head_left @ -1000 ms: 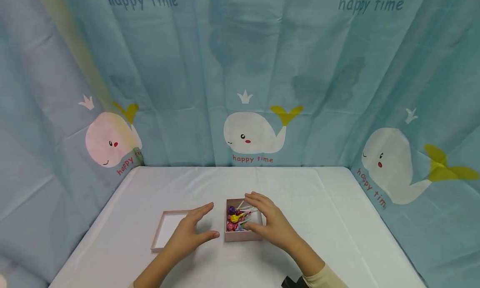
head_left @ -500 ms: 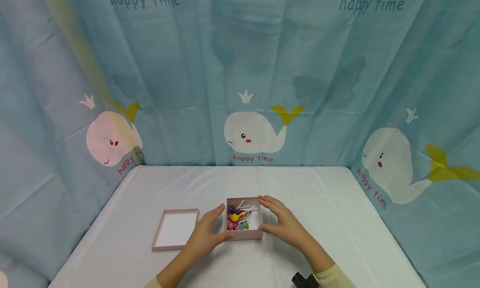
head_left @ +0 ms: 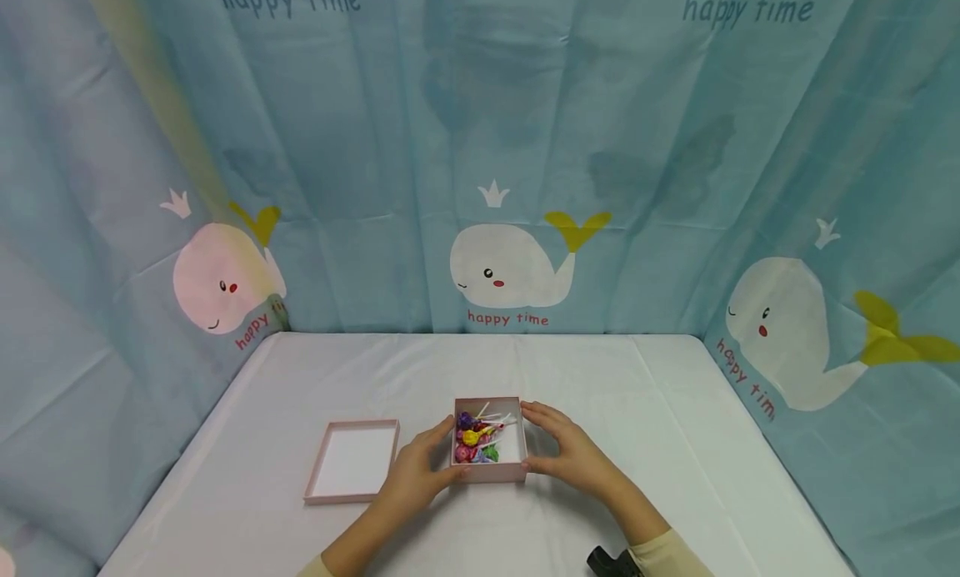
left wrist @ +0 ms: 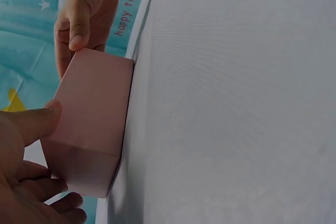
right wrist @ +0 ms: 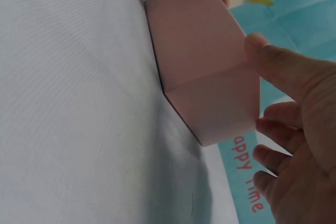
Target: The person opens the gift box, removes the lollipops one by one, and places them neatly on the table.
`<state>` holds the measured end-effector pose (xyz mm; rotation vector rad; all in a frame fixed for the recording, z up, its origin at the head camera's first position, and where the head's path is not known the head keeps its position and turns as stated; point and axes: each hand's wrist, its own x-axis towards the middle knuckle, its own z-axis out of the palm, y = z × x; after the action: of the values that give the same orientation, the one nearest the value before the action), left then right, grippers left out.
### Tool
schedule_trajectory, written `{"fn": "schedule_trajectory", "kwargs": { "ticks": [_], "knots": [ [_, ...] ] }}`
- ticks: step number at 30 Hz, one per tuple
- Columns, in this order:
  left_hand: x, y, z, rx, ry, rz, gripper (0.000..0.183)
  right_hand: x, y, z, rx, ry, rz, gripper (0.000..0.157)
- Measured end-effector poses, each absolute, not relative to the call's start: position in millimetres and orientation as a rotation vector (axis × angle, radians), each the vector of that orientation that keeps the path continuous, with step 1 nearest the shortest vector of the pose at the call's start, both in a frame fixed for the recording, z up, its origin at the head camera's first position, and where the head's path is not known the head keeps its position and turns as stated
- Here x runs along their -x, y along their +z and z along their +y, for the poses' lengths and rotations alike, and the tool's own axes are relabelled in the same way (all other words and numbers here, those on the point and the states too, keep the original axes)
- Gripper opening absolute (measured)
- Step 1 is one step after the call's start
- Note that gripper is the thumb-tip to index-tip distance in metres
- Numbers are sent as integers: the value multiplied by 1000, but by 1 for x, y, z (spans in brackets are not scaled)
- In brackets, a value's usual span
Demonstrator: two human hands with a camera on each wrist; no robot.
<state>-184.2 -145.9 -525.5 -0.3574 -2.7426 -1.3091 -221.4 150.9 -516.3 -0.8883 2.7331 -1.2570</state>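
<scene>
A pink open-topped box (head_left: 491,474) stands on the white table, with several wrapped lollipops (head_left: 471,437) inside. They lie mostly toward its left side, and their white sticks point to the back right. My left hand (head_left: 422,467) grips the box at its left side, with the thumb at the near left corner and the fingers along the side wall. On the opposite side my right hand (head_left: 573,456) holds it, thumb at the near right corner. Both wrist views show the plain pink walls (left wrist: 94,98) of the box between the two hands; its contents are hidden there.
Left of the box lies a shallow pink lid (head_left: 352,462), its white inside facing up. A pale blue curtain (head_left: 360,260) with whale prints hangs around the table (head_left: 630,410). At the right sleeve sits a black device (head_left: 613,562).
My left hand has moved right to the box's left side. The right hand has drawn back from over the lollipops to the right side. The box stays about where it was.
</scene>
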Motion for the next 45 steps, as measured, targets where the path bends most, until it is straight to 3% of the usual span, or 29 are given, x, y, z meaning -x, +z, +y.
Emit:
{"fn": "schedule_trajectory", "kwargs": {
  "ticks": [10, 18, 28, 45],
  "knots": [
    [186, -530, -146, 354, -1433, -2682, 84, 224, -512, 151, 891, -1205, 2754, 84],
    [186, -538, -143, 332, -1556, -2631, 86, 240, -498, 147, 902, -1220, 2802, 61],
    [185, -537, -143, 340, -1615, -2595, 83, 276, -474, 124, 1151, -1108, 2732, 37],
    [186, -537, -145, 367, -1640, -2591, 80, 317, -456, 75, 1239, -811, 2539, 24]
  ]
}}
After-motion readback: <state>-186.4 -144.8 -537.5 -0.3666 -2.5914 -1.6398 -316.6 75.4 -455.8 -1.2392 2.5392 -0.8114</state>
